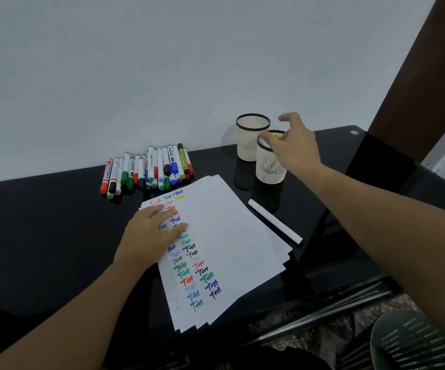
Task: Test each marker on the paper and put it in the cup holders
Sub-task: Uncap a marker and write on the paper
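R hand (293, 145): grip over rim of near cup holder (269, 166), fingers loosely spread; yellow-tipped marker (276, 135) at fingertips, hold unclear. L hand (150, 236): fingers flat, pressing paper stack (229, 236) on dark surface (42, 236). Far cup holder (250, 137) just behind. White marker (274, 221) beside paper. Marker pile (146, 169) near wall.

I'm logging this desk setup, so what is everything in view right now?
Cup holders: two, cream with black rims, back right of the table, touching.
Markers: a pile, mixed colours, back of the table, left of the cups.
White marker: one, lying right of the paper.
Paper: a stack, white, coloured "Test" scribbles, table centre.
Table: one, black.
Chair: one, green mesh, bottom right.
Left hand: flat on the paper.
Right hand: open, over the nearer cup.
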The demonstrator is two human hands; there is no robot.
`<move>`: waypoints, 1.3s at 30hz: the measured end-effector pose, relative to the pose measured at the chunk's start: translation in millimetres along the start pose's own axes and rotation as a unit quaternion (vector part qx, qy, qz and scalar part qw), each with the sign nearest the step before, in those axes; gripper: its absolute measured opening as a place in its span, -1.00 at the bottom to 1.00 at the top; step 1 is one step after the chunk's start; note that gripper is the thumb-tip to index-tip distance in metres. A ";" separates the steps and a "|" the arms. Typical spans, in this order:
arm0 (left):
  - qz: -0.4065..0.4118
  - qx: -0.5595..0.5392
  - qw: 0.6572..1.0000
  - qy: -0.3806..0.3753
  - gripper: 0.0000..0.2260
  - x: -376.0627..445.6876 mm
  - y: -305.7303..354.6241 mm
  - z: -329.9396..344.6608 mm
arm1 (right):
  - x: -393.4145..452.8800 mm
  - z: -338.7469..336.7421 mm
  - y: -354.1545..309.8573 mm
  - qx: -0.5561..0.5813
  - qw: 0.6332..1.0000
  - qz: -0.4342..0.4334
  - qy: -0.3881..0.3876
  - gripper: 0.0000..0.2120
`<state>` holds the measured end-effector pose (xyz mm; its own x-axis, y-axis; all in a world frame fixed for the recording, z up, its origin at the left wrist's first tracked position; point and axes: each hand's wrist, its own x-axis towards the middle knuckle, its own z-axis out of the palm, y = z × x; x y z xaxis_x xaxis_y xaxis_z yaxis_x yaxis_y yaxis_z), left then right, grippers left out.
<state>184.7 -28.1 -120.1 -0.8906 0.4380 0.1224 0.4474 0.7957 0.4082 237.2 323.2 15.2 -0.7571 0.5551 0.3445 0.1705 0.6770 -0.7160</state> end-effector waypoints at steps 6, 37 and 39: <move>-0.029 -0.038 0.999 0.024 -0.40 -3.0 9.6 -4.2 | -29.7 9.5 -23.1 -0.057 0.988 -0.132 0.061 -0.68; -0.004 -0.067 0.997 0.048 -0.51 3.5 -5.3 -10.2 | -6.0 190.6 -33.8 -0.241 0.918 -0.110 -0.295 -0.48; -0.003 -0.067 0.997 0.049 -0.51 4.0 -4.6 -10.7 | -6.0 192.7 -32.1 -0.252 0.915 -0.114 -0.292 -0.47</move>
<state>178.2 -34.5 -111.9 -0.8996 0.3855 0.2050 0.4335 0.7321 0.5255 114.8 205.0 -80.9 -0.9922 0.1186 -0.0390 0.1246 0.9619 -0.2432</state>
